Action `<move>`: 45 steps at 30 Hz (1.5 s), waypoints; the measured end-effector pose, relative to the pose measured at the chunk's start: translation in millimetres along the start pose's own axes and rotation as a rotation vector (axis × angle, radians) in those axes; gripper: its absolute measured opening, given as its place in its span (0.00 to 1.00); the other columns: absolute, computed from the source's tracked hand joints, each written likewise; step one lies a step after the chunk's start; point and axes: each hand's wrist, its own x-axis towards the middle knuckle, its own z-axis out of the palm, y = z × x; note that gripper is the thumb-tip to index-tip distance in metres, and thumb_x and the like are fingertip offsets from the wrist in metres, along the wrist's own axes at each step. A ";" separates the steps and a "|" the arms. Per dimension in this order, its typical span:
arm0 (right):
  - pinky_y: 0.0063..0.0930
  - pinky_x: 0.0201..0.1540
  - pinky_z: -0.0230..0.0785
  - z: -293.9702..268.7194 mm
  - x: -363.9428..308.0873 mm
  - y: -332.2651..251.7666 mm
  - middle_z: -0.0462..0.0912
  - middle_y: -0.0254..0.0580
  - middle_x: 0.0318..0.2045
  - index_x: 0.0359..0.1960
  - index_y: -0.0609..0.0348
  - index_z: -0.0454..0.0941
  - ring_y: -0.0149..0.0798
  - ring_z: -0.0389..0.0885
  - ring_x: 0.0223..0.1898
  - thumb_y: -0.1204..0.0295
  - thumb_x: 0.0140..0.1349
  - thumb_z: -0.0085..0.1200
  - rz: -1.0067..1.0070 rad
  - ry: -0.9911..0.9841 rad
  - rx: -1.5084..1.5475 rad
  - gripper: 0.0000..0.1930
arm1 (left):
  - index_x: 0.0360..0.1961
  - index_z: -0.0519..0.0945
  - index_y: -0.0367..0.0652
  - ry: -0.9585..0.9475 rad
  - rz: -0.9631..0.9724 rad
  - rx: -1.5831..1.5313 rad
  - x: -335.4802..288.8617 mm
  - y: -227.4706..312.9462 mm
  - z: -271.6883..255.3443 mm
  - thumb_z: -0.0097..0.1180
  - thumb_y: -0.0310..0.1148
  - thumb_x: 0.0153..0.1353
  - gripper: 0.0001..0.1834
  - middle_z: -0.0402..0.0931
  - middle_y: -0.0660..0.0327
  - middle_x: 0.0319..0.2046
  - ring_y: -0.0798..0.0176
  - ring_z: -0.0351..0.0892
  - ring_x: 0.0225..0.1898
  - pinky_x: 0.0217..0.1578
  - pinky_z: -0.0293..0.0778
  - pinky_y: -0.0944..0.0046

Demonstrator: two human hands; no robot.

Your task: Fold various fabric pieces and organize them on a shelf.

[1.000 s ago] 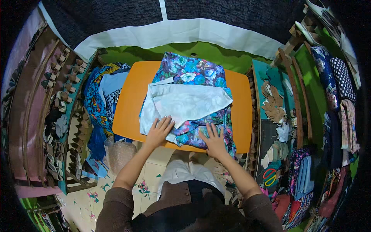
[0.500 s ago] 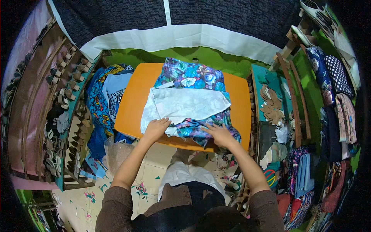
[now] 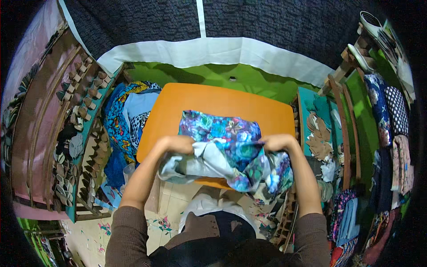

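A floral cloth (image 3: 218, 125) in blue, purple and teal, with a pale underside, lies partly on the orange table (image 3: 227, 99) and is partly lifted. My left hand (image 3: 180, 144) is closed on its left side, where the pale face is turned up in folds. At the cloth's right side my right hand (image 3: 275, 142) is closed on it too. Between my hands the near part is bunched, and it hangs over the table's front edge. My fingertips are partly hidden by the folds and slightly blurred.
On the left stands a rack (image 3: 95, 95) of wooden shoe forms, with a pile of blue patterned fabric (image 3: 116, 111) beside the table. A green shelf (image 3: 307, 95) with brown cut pieces (image 3: 318, 133) is on the right, near hanging folded fabrics (image 3: 396, 109). Scraps (image 3: 162, 224) litter the tiled floor.
Both hands have gone from lying on the cloth to gripping and lifting its sides. The cloth has shifted toward me and bunched up, baring more of the table's far part.
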 end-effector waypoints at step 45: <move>0.44 0.55 0.57 84.1 119.3 20.0 0.71 0.50 0.50 0.51 0.57 0.70 0.50 0.65 0.56 0.63 0.58 0.48 -0.034 1.173 -0.190 0.20 | 0.54 0.66 0.42 1.003 0.400 0.063 172.9 3.1 66.2 0.48 0.35 0.54 0.24 0.59 0.51 0.58 0.50 0.58 0.59 0.57 0.52 0.46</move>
